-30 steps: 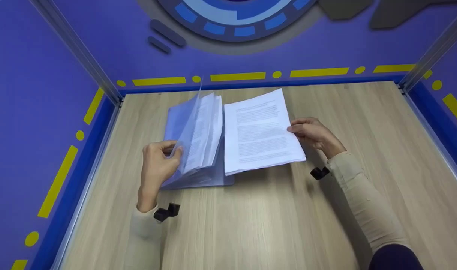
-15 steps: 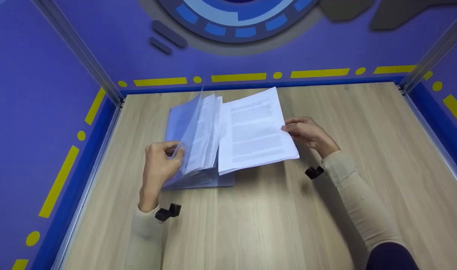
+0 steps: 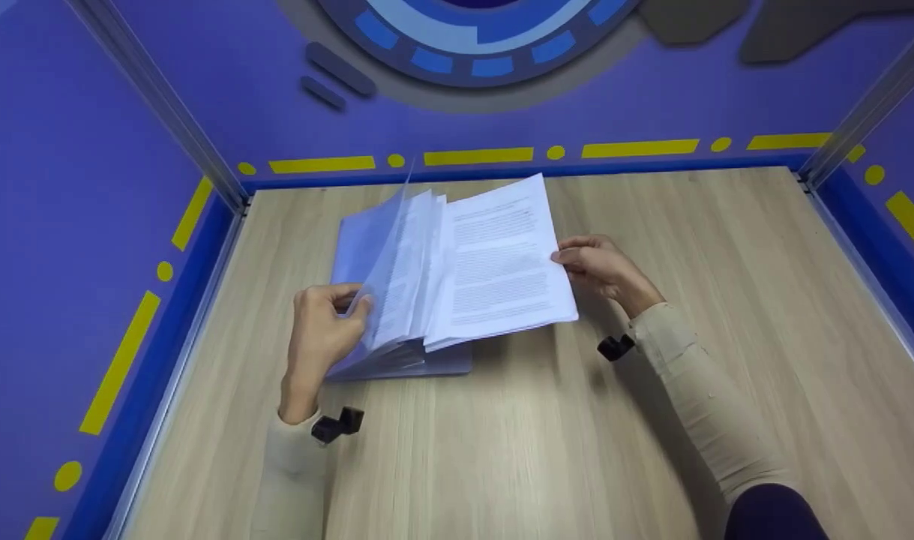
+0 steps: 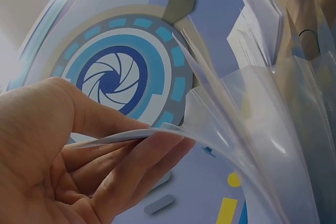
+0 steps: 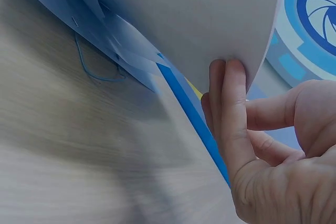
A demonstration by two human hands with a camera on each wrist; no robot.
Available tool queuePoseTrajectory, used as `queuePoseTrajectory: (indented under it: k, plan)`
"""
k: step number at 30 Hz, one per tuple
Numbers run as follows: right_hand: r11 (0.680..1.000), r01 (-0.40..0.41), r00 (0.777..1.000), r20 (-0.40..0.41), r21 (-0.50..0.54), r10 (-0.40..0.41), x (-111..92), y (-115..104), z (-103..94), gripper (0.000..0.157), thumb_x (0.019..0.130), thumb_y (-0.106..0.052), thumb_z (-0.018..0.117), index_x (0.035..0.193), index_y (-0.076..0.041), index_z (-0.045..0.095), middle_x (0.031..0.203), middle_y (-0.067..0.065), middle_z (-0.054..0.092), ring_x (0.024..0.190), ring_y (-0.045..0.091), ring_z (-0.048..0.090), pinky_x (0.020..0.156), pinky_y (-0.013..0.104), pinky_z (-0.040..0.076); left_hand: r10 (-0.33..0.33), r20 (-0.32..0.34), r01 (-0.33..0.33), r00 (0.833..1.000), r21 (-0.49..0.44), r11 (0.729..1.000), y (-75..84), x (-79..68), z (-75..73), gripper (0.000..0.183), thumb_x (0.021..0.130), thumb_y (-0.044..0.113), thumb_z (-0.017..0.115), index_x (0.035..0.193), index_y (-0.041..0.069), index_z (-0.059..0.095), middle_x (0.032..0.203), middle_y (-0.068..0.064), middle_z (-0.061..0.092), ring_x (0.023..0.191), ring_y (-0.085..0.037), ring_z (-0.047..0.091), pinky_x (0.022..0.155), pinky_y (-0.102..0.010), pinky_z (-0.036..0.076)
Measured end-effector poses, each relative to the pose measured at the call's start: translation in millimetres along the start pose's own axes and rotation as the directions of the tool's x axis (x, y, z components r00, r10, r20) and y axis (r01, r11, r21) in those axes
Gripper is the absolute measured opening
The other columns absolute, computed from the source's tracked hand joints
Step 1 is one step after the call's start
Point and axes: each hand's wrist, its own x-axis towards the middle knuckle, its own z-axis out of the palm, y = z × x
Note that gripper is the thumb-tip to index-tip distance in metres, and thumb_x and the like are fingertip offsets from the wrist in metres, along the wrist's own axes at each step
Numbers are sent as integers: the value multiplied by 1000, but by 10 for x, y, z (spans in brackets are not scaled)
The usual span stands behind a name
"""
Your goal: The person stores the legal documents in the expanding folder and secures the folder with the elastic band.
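A translucent plastic expanding file folder (image 3: 363, 236) lies on the table with its flap open and pockets fanned upward. My left hand (image 3: 318, 330) pinches the edge of its clear front sheet, thumb against fingers. Printed pages (image 3: 398, 285) show through the plastic. With thumb on top and fingers beneath, my right hand (image 3: 603, 266) grips a sheaf of printed paper (image 3: 498, 266) by its right edge. The sheaf slants, and its left edge overlaps the pocket openings in the head view. From the left wrist, the clear pockets (image 4: 262, 114) stand spread apart beside the paper sheaf (image 4: 260, 19).
A thin blue elastic cord (image 5: 92, 76) hangs from the folder's edge over the wood-grain table (image 3: 501, 450). Blue printed panels (image 3: 224, 90) wall in the back and both sides. A small black camera (image 3: 337, 425) sits at the left wrist.
My right hand has moved left with the paper sheaf, bringing its left edge from beside the folder to over its pockets. My left hand keeps its pinch on the sheet, nearly still.
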Motion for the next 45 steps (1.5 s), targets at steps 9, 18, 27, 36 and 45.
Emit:
queuePoseTrajectory:
  k: [9, 18, 27, 36, 45]
  plan:
    - [1000, -6, 999, -49, 2, 6, 63, 2, 133, 29, 102, -6, 67, 128, 4, 59, 97, 4, 76, 84, 13, 74, 74, 25, 60, 1, 5, -1, 1000, 9, 1000, -8, 8, 19, 17, 91, 2, 75, 105, -3, 83, 97, -17, 82, 85, -31, 79, 84, -50, 62]
    - [1000, 0, 998, -65, 17, 1, 93, 6, 192, 23, 102, -4, 66, 123, 2, 60, 94, 4, 75, 80, 12, 72, 71, 26, 60, 6, 15, -6, 1000, -8, 1000, -4, 2, 19, 18, 92, 2, 75, 106, -4, 83, 97, -19, 82, 87, -32, 80, 85, -51, 63]
    - [999, 33, 999, -40, 3, -33, -4, 17, 266, 28, 102, -6, 67, 128, 4, 59, 95, 3, 75, 80, 12, 73, 73, 25, 61, 7, 4, -7, 1000, -3, 1000, -8, 8, 11, 17, 91, 3, 75, 105, -3, 83, 96, -18, 82, 86, -32, 79, 85, -51, 62]
    - [998, 43, 998, -51, 56, -41, -67, -1, 279, 25, 101, -3, 67, 124, 3, 60, 96, 4, 76, 80, 12, 74, 73, 25, 62, -15, -4, 15, 1000, 4, 1000, 4, 2, -9, 16, 93, 5, 75, 105, -1, 84, 95, -17, 82, 86, -31, 79, 87, -51, 62]
    - [996, 28, 998, -55, 84, -23, -75, 6, 335, 21, 102, -3, 67, 121, 3, 60, 96, 5, 74, 81, 12, 73, 72, 24, 62, 0, 1, 0, 1000, -4, 1000, 13, -3, -13, 17, 93, 4, 75, 106, -3, 83, 97, -18, 82, 87, -32, 79, 87, -52, 62]
